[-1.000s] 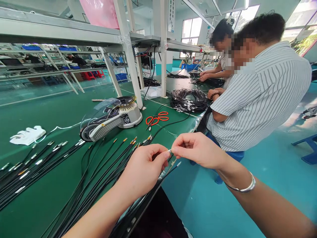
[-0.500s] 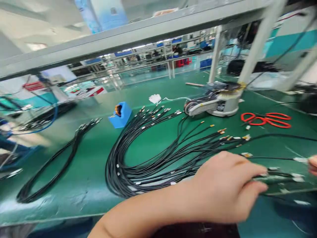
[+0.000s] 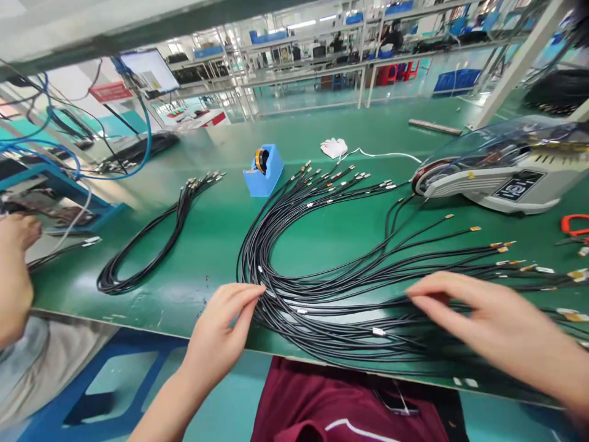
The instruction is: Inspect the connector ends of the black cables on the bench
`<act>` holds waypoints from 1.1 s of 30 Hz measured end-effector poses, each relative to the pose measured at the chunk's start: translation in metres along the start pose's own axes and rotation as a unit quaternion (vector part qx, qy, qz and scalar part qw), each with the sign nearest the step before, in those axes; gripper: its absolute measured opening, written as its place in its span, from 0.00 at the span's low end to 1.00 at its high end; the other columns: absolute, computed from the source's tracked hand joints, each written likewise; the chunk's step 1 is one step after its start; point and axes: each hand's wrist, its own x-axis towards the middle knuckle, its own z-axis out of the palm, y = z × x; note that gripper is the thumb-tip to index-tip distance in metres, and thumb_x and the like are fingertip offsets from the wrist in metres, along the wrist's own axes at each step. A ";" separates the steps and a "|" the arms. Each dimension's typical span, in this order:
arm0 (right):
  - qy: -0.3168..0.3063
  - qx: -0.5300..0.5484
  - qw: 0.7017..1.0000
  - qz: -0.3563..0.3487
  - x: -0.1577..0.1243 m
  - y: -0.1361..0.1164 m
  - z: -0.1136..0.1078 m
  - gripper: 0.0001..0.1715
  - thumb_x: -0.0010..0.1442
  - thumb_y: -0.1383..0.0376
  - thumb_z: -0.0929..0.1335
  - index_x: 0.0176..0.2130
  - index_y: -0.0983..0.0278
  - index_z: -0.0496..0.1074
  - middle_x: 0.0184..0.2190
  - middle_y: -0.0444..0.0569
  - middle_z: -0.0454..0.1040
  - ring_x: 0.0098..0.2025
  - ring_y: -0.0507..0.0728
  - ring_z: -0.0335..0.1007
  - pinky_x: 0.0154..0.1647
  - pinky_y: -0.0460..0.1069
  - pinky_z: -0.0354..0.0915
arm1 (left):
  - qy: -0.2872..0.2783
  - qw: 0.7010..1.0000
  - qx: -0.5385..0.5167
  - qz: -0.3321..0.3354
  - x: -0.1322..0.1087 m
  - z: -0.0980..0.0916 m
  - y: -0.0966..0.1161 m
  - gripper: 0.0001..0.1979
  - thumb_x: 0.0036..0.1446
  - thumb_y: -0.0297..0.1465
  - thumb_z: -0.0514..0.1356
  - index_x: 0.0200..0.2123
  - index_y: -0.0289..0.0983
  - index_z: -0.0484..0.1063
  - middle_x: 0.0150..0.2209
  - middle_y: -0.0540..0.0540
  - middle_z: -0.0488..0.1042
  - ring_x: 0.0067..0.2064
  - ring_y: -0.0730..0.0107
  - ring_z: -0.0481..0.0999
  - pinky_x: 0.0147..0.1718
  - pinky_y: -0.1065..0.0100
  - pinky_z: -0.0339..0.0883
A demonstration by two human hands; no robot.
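A large bundle of thin black cables (image 3: pixel 276 245) lies in a U-shaped bend on the green table, with small connectors and white tags at its ends. My left hand (image 3: pixel 225 328) is at the outer side of the bend, thumb and forefinger pinched on a black cable. Over the bundle's right arm, my right hand (image 3: pixel 483 325) has its fingertips closed on a cable too. One strand appears to run between both pinches. Part of the bundle's near right end is hidden under my right hand and forearm.
Left lies a smaller cable bundle (image 3: pixel 179 215). Behind are a blue tape dispenser (image 3: pixel 264 175), a white crumpled item (image 3: pixel 334 147) and a grey-white machine (image 3: pixel 501 178). Red-handled scissors (image 3: pixel 575 224) lie right. A co-worker's arm (image 3: pixel 16 276) reaches in at far left.
The view has swung left and down. My left hand has moved from the cable ends at the right to the bend; my right hand is now fully over the bundle.
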 end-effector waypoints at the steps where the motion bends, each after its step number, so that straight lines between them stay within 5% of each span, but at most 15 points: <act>1: -0.052 0.019 0.998 -0.027 0.012 -0.016 0.014 0.11 0.64 0.58 0.64 0.38 0.57 0.75 0.38 0.46 0.77 0.38 0.55 0.73 0.38 0.47 0.70 | -0.008 1.000 -0.001 0.027 -0.001 0.002 -0.003 0.12 0.62 0.24 0.54 0.46 0.41 0.72 0.43 0.46 0.76 0.46 0.66 0.72 0.47 0.64 0.67; 5: -0.117 0.042 0.986 -0.107 0.047 -0.072 0.066 0.10 0.64 0.67 0.64 0.38 0.60 0.75 0.35 0.45 0.76 0.38 0.54 0.71 0.43 0.48 0.66 | -0.069 0.992 0.016 0.102 -0.004 0.014 -0.009 0.20 0.61 0.18 0.50 0.53 0.39 0.69 0.52 0.44 0.72 0.57 0.61 0.63 0.53 0.57 0.63; 10: -0.129 0.018 0.979 -0.154 0.068 -0.095 0.100 0.09 0.64 0.69 0.64 0.40 0.64 0.75 0.34 0.47 0.76 0.37 0.55 0.71 0.42 0.49 0.65 | -0.093 0.986 0.032 0.133 -0.020 0.023 -0.013 0.22 0.59 0.16 0.49 0.52 0.39 0.70 0.52 0.44 0.72 0.57 0.55 0.62 0.53 0.50 0.63; 16: -0.095 0.027 0.979 -0.177 0.098 -0.110 0.120 0.13 0.64 0.71 0.63 0.44 0.65 0.74 0.39 0.48 0.76 0.41 0.54 0.70 0.46 0.47 0.63 | -0.005 0.996 0.003 0.091 -0.043 0.029 -0.016 0.21 0.58 0.15 0.50 0.50 0.39 0.70 0.50 0.42 0.71 0.54 0.58 0.65 0.53 0.52 0.63; 21: -0.121 -0.064 0.978 -0.159 0.118 -0.136 0.143 0.12 0.63 0.64 0.64 0.40 0.62 0.76 0.36 0.48 0.74 0.41 0.56 0.71 0.43 0.49 0.65 | 0.075 0.997 -0.030 -0.006 -0.027 0.021 -0.027 0.17 0.61 0.18 0.52 0.48 0.40 0.69 0.46 0.44 0.71 0.50 0.65 0.69 0.51 0.59 0.65; 27: -0.200 -0.211 0.947 -0.137 0.133 -0.161 0.148 0.11 0.62 0.67 0.64 0.38 0.66 0.76 0.36 0.53 0.75 0.42 0.59 0.72 0.43 0.51 0.65 | -0.005 0.999 -0.032 -0.020 -0.002 0.015 -0.047 0.15 0.63 0.23 0.51 0.51 0.39 0.68 0.52 0.44 0.72 0.57 0.61 0.64 0.55 0.55 0.62; 33: -0.231 -0.230 0.932 -0.156 0.143 -0.172 0.146 0.09 0.57 0.72 0.65 0.36 0.68 0.75 0.34 0.54 0.76 0.38 0.57 0.74 0.37 0.47 0.66 | -0.048 0.998 -0.034 -0.021 0.005 0.017 -0.055 0.14 0.64 0.25 0.50 0.49 0.41 0.70 0.46 0.46 0.75 0.49 0.64 0.69 0.50 0.57 0.64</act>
